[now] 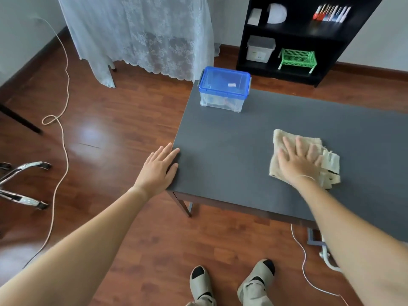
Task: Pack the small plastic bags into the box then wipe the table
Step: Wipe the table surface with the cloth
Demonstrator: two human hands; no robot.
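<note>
A clear plastic box (223,100) with a blue lid clipped on stands at the far left corner of the grey table (231,146); something pale and reddish shows through its wall. A beige cloth (284,140) lies folded on the table right of centre. My right hand (298,160) presses flat on the cloth, fingers spread. My left hand (160,168) rests flat on the table's left edge near the front corner, holding nothing.
A black shelf (293,36) with a green basket (297,58) and a grey-lidded bin stands beyond the table. A lace curtain (141,34) hangs at the back left. Cables run over the wooden floor (110,120). Chair legs (22,182) show at the left edge.
</note>
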